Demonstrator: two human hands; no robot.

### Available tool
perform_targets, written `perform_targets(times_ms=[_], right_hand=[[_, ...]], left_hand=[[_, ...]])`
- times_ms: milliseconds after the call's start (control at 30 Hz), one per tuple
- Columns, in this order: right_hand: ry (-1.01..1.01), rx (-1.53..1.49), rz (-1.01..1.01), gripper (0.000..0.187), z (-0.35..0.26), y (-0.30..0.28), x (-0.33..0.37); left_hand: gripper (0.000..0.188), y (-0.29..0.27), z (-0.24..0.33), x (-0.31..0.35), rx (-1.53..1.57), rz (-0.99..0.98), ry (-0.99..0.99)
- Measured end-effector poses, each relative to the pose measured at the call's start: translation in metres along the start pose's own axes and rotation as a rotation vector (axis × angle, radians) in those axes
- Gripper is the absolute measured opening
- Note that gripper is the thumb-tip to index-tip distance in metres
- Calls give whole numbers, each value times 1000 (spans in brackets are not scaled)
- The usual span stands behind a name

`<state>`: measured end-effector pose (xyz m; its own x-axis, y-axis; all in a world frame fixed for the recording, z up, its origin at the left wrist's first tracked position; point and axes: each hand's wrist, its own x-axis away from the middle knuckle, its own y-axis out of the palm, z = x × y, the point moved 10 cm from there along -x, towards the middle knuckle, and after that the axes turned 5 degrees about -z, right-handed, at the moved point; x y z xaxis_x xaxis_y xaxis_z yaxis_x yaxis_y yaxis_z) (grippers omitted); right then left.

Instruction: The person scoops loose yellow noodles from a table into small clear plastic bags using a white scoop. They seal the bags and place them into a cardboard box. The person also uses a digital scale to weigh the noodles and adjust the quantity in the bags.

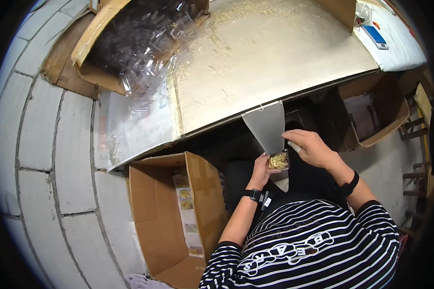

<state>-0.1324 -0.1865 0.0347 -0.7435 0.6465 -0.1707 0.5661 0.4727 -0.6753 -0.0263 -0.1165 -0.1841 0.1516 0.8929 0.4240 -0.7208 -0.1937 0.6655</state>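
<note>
My left hand (261, 172) is closed around a small clear plastic box (278, 163) filled with thin gold-coloured pins. The box sits just under the narrow lower end of a grey tapered chute (267, 126), which hangs from the table's front edge. My right hand (313, 148) is beside the chute's right side, fingers stretched toward it, a whitish covering on one finger. Its fingertips are at or very close to the chute's edge; actual contact is hard to make out. Below the box, a pale pointed piece (280, 182) shows against my dark clothing.
Loose gold pins lie scattered on the pale tabletop (275, 58). A cardboard box (101, 74) of empty clear boxes (149, 43) spills at the far left. An open carton (154, 207) with filled clear boxes stands near left, another carton (371, 111) at right. A blue scale (375, 36) sits far right.
</note>
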Motion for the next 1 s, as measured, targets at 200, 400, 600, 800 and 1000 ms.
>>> perform_targets(times_ms=[200, 400, 600, 800, 1000], right_hand=[[39, -87, -55, 26, 8, 12, 13], [-224, 14, 123, 26, -47, -39, -80], [-59, 292, 6, 38, 6, -31, -269], [-91, 681, -367, 55, 42, 31, -306], [-172, 387, -317, 44, 13, 5, -204]], left_hand=[[26, -8, -2, 23, -58, -21, -54], [30, -25, 16, 55, 39, 18, -24], [24, -49, 15, 53, 29, 217, -2], [17, -63, 20, 52, -47, 276, -19], [15, -59, 23, 32, -82, 184, -30]])
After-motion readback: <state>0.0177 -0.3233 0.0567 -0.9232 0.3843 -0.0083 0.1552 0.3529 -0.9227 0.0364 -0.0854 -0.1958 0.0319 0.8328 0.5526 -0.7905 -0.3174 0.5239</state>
